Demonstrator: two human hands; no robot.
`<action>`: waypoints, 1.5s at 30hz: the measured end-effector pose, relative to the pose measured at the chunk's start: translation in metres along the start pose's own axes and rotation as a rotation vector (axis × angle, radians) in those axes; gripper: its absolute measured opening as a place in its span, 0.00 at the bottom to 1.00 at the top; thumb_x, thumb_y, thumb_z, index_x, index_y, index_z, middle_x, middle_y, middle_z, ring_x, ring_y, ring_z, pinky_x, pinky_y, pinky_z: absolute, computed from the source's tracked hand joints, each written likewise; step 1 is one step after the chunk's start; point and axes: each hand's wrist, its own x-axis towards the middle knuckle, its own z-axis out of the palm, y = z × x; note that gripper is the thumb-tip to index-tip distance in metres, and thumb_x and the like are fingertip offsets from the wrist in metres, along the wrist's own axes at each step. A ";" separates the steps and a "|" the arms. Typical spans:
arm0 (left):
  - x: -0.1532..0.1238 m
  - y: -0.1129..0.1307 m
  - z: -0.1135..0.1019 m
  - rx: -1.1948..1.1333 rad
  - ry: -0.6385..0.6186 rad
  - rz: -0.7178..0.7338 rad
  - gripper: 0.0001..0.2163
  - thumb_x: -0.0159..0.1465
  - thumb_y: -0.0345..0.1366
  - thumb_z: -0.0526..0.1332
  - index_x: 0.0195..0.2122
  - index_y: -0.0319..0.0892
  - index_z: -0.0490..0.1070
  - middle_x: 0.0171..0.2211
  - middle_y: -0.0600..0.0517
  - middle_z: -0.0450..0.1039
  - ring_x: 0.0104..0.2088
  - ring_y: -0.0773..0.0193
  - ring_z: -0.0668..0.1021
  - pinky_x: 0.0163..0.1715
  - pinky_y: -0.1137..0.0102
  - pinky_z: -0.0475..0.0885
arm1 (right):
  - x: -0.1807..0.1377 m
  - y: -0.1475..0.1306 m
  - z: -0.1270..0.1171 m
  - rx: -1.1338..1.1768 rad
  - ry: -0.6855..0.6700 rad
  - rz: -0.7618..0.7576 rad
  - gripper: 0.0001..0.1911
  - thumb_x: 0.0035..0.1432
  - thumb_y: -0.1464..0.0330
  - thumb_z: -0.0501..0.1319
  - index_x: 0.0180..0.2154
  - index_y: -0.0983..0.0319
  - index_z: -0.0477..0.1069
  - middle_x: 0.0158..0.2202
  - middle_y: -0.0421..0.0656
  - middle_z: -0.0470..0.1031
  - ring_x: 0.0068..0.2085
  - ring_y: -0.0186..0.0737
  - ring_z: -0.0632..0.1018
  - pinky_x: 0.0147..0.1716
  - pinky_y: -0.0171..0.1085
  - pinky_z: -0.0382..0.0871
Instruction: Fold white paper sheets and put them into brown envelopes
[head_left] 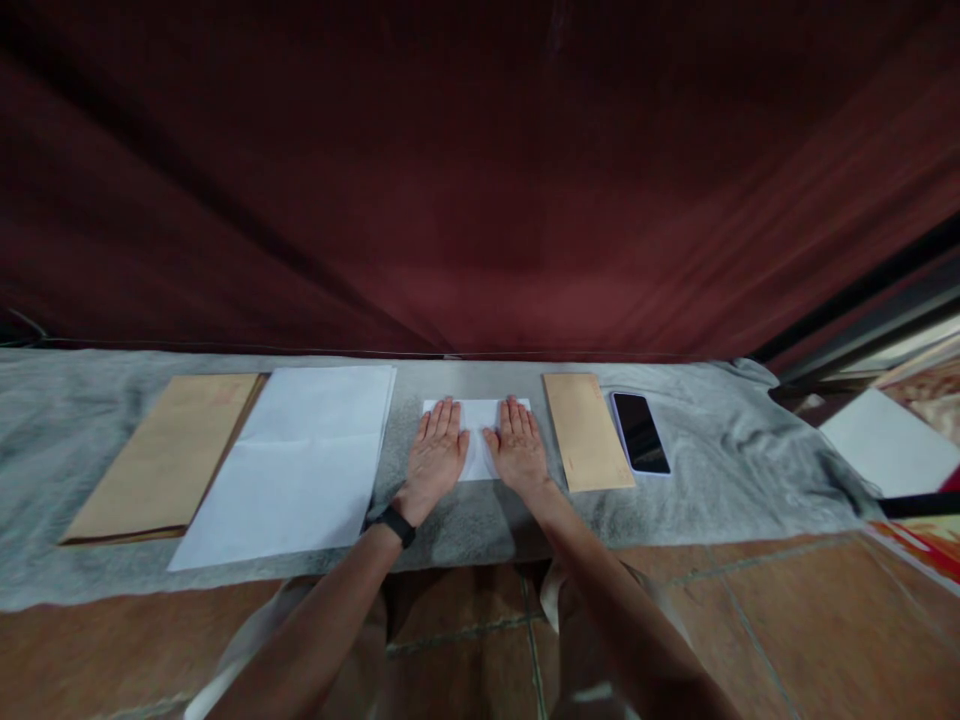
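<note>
A small white sheet of paper (pixel 478 462), perhaps folded, lies on the grey cloth in front of me. My left hand (pixel 439 447) rests flat on its left part, fingers stretched away from me and the thumb pointing inward. Flat on the right part lies my right hand (pixel 517 445), likewise with straight fingers. Between the two thumbs a strip of the paper shows; the rest is covered by my palms. Just right of my right hand is a brown envelope (pixel 589 432). A stack of larger white paper sheets (pixel 292 460) lies to the left of my left hand.
Larger brown envelopes (pixel 161 455) lie at the far left, partly under the white stack. A phone (pixel 641 433) with a pale edge sits right of the small envelope. Behind the grey cloth (pixel 720 470) rises a dark red surface (pixel 480 200). Tiled floor (pixel 750 610) shows below.
</note>
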 end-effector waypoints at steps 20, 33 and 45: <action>0.005 -0.013 0.003 0.007 0.047 -0.142 0.28 0.72 0.39 0.44 0.69 0.25 0.56 0.70 0.35 0.56 0.71 0.49 0.58 0.70 0.54 0.52 | -0.019 0.013 -0.010 -0.033 0.011 0.028 0.37 0.73 0.55 0.47 0.69 0.79 0.52 0.70 0.66 0.54 0.69 0.59 0.61 0.66 0.55 0.56; -0.001 0.030 -0.003 -0.111 -0.007 0.121 0.28 0.74 0.40 0.41 0.70 0.28 0.55 0.70 0.38 0.56 0.72 0.54 0.56 0.70 0.56 0.56 | -0.031 0.015 -0.010 -0.016 0.053 0.045 0.37 0.73 0.55 0.46 0.69 0.79 0.52 0.70 0.67 0.54 0.70 0.58 0.60 0.66 0.56 0.57; -0.001 0.029 0.003 -0.054 -0.004 0.134 0.26 0.73 0.38 0.44 0.70 0.33 0.57 0.71 0.41 0.55 0.72 0.53 0.56 0.71 0.53 0.51 | -0.018 0.008 -0.022 0.077 -0.037 0.080 0.32 0.74 0.59 0.44 0.68 0.75 0.57 0.69 0.61 0.58 0.70 0.54 0.60 0.67 0.55 0.55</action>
